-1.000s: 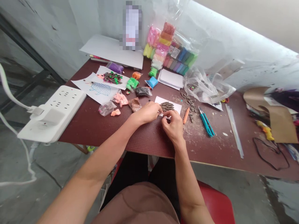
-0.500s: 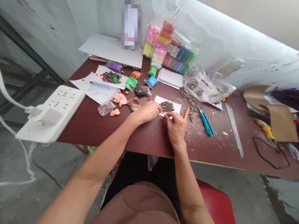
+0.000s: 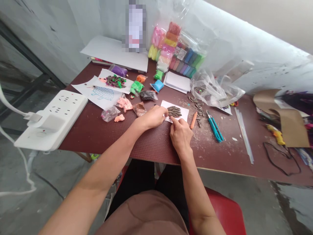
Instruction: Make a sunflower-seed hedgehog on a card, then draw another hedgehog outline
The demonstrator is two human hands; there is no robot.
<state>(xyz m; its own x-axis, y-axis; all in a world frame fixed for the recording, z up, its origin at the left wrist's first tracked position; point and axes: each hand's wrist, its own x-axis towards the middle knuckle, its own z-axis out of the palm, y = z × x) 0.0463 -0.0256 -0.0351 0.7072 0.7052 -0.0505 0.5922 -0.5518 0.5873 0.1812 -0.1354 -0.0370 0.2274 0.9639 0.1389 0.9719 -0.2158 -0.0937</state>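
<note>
A small white card (image 3: pixel 184 114) lies on the dark red table and bears a fan of overlapping striped seeds (image 3: pixel 174 111). My left hand (image 3: pixel 156 116) rests at the card's left edge, its fingers bent together beside the seeds; what they hold, if anything, is hidden. From below, my right hand (image 3: pixel 181 130) touches the card's lower edge with its index finger stretched toward the seeds and the other fingers curled under. An orange stick (image 3: pixel 193 120) lies just right of that hand. Loose seeds (image 3: pixel 197 103) are scattered to the right of the card.
Clay packets, including a black one (image 3: pixel 148 95) and a blue one (image 3: pixel 157 85), lie behind my left hand. A teal cutter (image 3: pixel 215 127) is on the right. A white power strip (image 3: pixel 52 120) sits at the left edge, and a yellow glue gun (image 3: pixel 276 134) far right.
My right hand has shifted slightly left and down, and its index finger now points onto the card's edge where finger and thumb were pinched. My left hand has hardly moved.
</note>
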